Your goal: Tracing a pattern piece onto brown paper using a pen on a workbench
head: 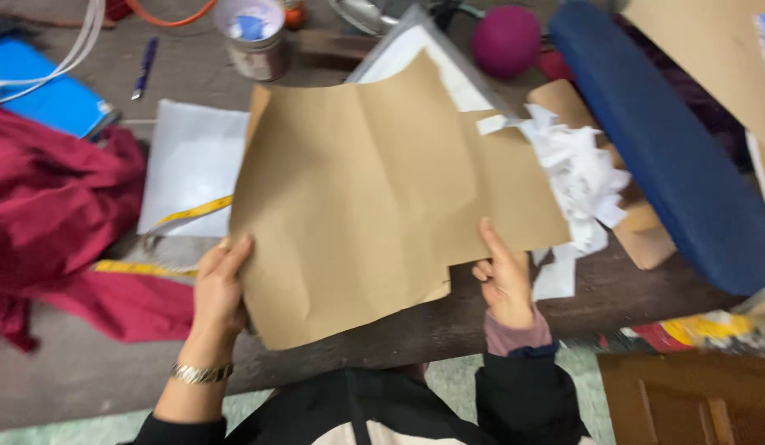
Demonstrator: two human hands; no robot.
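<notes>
While gripped at both lower edges, brown paper pattern piece lies over dark worktable: stiff kraft sheet, creased, stepped cut-out outline. Left hand clamps left edge; right hand pinches notch at lower right. Beneath: white sheet, yellow tape measure. Right: white paper scraps, navy padded board. Left: crimson cloth. Far edge: metal tin, magenta ball.

A round tin can with a pale paper label wrapped around its wall stands at the far edge of the table, its open top showing white and blue. A crumpled red-and-yellow printed wrapper lies at the near right edge, blurred. No signs or screens show.
</notes>
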